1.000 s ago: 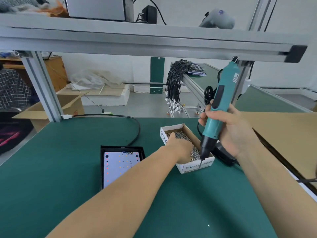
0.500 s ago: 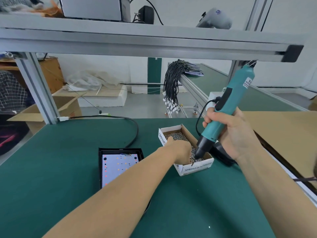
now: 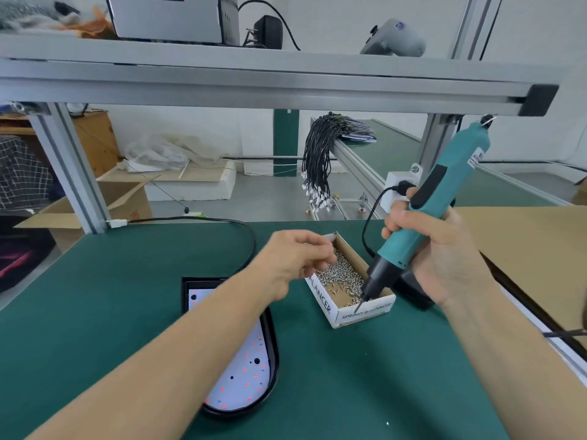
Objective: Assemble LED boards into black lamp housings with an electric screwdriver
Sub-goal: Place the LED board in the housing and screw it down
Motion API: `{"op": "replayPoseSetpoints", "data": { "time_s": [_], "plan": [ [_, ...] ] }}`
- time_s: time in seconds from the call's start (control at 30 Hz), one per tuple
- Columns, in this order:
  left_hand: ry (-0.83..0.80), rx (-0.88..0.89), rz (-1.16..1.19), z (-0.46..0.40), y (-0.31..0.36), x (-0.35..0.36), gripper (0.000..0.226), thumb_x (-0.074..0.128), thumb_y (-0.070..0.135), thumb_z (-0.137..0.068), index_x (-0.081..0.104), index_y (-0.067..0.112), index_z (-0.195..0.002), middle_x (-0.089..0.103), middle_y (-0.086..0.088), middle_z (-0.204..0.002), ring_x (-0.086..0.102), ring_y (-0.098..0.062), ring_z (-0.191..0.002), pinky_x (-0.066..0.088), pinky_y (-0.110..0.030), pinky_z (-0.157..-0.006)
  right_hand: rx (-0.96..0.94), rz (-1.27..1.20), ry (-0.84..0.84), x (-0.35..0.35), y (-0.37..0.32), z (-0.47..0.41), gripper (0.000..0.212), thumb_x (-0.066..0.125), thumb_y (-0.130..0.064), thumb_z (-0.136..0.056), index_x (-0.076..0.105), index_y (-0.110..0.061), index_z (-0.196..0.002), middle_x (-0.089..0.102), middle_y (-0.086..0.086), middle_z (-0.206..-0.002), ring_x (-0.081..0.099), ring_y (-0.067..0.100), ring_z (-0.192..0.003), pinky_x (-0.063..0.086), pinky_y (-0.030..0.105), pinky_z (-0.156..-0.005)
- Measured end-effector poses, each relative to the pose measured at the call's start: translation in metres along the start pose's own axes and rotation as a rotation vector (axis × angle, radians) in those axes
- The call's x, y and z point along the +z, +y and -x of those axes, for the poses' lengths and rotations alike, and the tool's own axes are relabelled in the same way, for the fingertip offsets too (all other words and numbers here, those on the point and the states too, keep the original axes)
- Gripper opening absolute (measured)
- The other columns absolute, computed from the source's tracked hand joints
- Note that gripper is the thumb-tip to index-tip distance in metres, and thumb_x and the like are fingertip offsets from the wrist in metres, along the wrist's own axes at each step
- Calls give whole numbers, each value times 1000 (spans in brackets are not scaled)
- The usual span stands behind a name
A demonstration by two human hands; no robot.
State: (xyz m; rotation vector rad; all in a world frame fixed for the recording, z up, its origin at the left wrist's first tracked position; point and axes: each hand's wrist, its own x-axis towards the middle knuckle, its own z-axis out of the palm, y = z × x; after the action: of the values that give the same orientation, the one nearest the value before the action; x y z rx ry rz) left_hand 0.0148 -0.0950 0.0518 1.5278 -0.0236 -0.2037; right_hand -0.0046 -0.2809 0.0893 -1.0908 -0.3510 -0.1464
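The left hand has lifted out of the cardboard screw box; half a second ago it was buried among the screws, and now it hangs just above the box's left rim with fingers curled together. It may be pinching a screw, but anything between the fingertips is too small to make out, so I cannot tell. The right hand grips the teal electric screwdriver, which has tipped further over, its bit now dipped into the near right corner of the box, touching or nearly touching the loose screws. My reading is that a screw is being picked up on the bit, so fastening has not begun on this unit.

The black lamp housing lies on the green table left of the box, towards the near edge, with the white LED board already seated inside it; the left forearm crosses over its middle. No screw heads show on the visible part of the board.

Counting: one housing, one LED board, one screwdriver, one screw box, and screws far too many to count. Behind, one bundle of black wire leads hangs from a rail beyond the table's far edge, and one black cable loops across the far edge.
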Motion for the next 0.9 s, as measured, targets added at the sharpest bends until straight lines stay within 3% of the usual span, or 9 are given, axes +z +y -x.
{"op": "replayPoseSetpoints", "data": {
  "time_s": [0.1,0.17,0.3,0.43,0.7,0.9],
  "plan": [
    [35,-125,421,27,5,-29,14,61,-6,-84,69,4,-86,73,-8,-74,65,-10,-54,54,-17,-52,19,-79,-6,14,6,4,32,71,2,-66,51,-18,-81,53,-2,-63,48,14,-56,48,26,-60],
    [74,-136,536,46,2,-43,17,58,-8,-82,68,2,-92,74,-10,-79,68,-11,-57,55,-19,-53,11,-113,2,27,10,5,34,75,1,-67,50,-19,-78,53,-4,-61,47,13,-54,48,26,-58],
    [129,-52,487,79,-11,-63,28,66,3,-65,64,3,-93,75,-9,-83,67,-11,-59,55,-19,-55,-26,-212,4,54,16,9,31,70,2,-70,49,-20,-78,54,-3,-61,48,12,-53,49,24,-60],
    [144,27,397,100,-18,-76,15,70,5,-60,70,6,-75,73,-13,-79,65,-12,-58,54,-20,-56,-50,-318,-10,80,21,13,32,68,3,-71,50,-21,-81,55,-4,-63,50,10,-53,49,23,-60],
    [156,29,461,119,-20,-81,15,68,3,-64,78,8,-74,72,-13,-79,64,-13,-58,55,-21,-57,-56,-404,29,114,27,16,29,66,-2,-70,46,-22,-80,53,-5,-57,48,8,-52,47,22,-59],
    [166,27,497,122,-18,-83,16,70,3,-62,78,8,-75,73,-14,-79,63,-13,-57,55,-21,-57,-72,-376,30,125,32,18,29,63,4,-78,47,-21,-80,47,-3,-59,46,10,-54,45,24,-61]
  ]
}}
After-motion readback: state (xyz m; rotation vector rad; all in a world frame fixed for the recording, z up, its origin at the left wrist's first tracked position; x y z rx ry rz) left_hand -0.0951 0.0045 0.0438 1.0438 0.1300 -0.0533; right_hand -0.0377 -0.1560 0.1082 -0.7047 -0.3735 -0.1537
